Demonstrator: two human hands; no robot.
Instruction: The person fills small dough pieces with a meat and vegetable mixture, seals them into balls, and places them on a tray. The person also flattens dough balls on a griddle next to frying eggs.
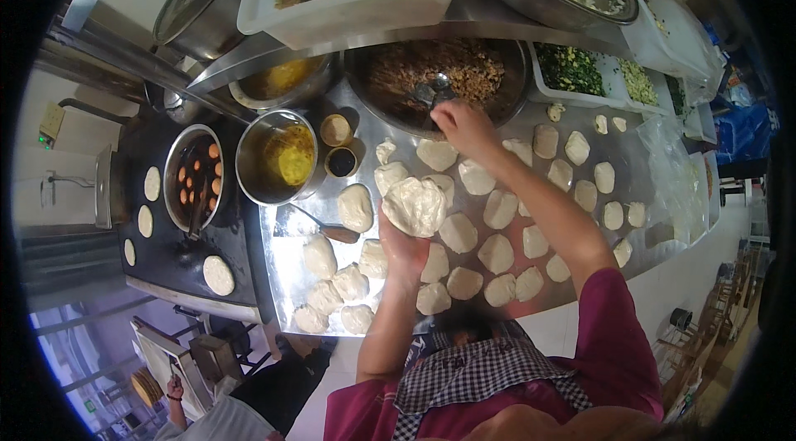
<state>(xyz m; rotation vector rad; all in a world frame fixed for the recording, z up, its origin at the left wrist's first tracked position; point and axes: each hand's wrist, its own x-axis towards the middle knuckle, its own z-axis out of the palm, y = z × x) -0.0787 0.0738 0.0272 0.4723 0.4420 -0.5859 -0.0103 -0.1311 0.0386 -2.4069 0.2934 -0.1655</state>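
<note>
A flattened round of dough (415,208) rests on the upturned palm of my left hand (403,249), over the metal worktop (287,270). My right hand (463,125) is at the near rim of a large metal bowl (388,121). Its fingers are closed around the handle of a metal spoon (429,93), whose head touches brown minced filling (479,77) in the bowl. Around and below my left hand lie many pieces of pale dough (458,233), some partly hidden by my arms.
A metal bowl of yellow liquid (277,158) and two small cups (341,162) stand left of the dough. On the black griddle (236,242) sit a pot of eggs in dark liquid (194,180) and flat dough rounds (219,275). A shelf (485,32) overhangs the back. Another person (214,413) is lower left.
</note>
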